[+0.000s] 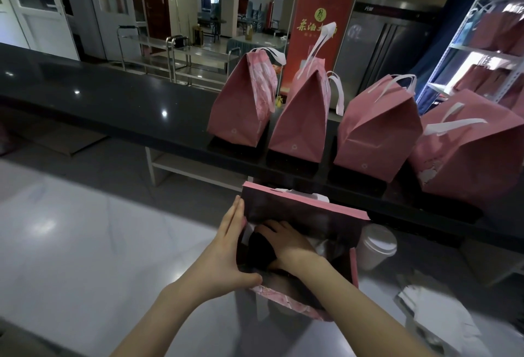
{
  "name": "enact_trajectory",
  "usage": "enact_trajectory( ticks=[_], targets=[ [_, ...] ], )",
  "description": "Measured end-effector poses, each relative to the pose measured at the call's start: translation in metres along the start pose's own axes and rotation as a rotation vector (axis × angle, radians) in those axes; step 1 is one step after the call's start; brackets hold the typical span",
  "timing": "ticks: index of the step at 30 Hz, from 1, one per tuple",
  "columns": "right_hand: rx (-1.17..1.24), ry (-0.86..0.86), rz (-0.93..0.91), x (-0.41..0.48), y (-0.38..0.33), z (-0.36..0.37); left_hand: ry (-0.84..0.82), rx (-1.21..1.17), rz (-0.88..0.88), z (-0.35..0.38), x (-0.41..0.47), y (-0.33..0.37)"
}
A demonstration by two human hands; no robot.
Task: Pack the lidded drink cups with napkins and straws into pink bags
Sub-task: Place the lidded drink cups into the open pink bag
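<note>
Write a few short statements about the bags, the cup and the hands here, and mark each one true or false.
1. The right hand reaches inside the open bag. True.
2. The white cup stands inside the open bag. False: it stands outside, just to the right of the bag.
3. Four more bags stand on the counter behind. True.
4. The left hand holds a straw. False: it holds nothing; its straight fingers lie against the left side of the open bag.
5. The white cup has no lid. False: a white lid is on it.
</note>
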State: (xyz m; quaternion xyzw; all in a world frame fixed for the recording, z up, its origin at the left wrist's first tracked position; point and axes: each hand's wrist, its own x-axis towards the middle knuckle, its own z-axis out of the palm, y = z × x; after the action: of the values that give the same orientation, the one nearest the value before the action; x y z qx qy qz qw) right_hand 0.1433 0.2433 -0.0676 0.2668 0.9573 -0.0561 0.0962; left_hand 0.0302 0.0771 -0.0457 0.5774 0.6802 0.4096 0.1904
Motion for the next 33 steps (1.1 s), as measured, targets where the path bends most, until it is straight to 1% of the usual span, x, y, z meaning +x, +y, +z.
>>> enact_trajectory(
  ticks=[4, 7, 10, 12, 15, 18, 20, 22, 23, 24, 26, 29, 33],
  targets=[
    [0.013, -0.028, 0.020, 0.004, -0.001, 0.003, -0.007, -0.018, 0.002, 0.000, 0.001, 0.001],
    [0.023, -0.058, 0.005, -0.003, 0.003, -0.008, -0.004, 0.015, -0.009, -0.003, 0.004, 0.004],
    [0.074, -0.011, -0.015, -0.023, 0.008, -0.030, 0.057, 0.036, -0.031, -0.007, 0.011, 0.008],
    [0.122, 0.094, -0.027, -0.045, 0.016, -0.046, 0.112, 0.058, -0.054, -0.005, 0.016, 0.013],
    [0.130, 0.258, -0.049, -0.092, 0.035, -0.061, 0.178, 0.091, -0.053, 0.004, 0.021, 0.021],
    [0.163, 0.466, -0.046, -0.144, 0.063, -0.062, 0.149, 0.065, -0.002, 0.015, 0.022, 0.026],
    [0.179, 0.637, 0.003, -0.171, 0.085, -0.056, 0.118, 0.053, 0.005, 0.020, 0.024, 0.028],
    [0.176, 0.750, 0.111, -0.185, 0.112, -0.046, 0.114, 0.050, -0.011, 0.022, 0.027, 0.029],
    [0.176, 0.749, 0.192, -0.189, 0.127, -0.040, 0.111, 0.055, -0.020, 0.024, 0.029, 0.030],
    [0.178, 0.702, 0.280, -0.189, 0.140, -0.033, 0.106, 0.061, -0.031, 0.025, 0.030, 0.031],
    [0.156, 0.535, 0.406, -0.184, 0.164, -0.019, 0.093, 0.086, -0.054, 0.031, 0.032, 0.033],
    [0.113, 0.320, 0.478, -0.163, 0.188, -0.003, 0.080, 0.159, -0.081, 0.041, 0.029, 0.035],
    [0.056, 0.166, 0.509, -0.128, 0.206, 0.015, 0.123, 0.152, -0.103, 0.046, 0.022, 0.034]
  ],
)
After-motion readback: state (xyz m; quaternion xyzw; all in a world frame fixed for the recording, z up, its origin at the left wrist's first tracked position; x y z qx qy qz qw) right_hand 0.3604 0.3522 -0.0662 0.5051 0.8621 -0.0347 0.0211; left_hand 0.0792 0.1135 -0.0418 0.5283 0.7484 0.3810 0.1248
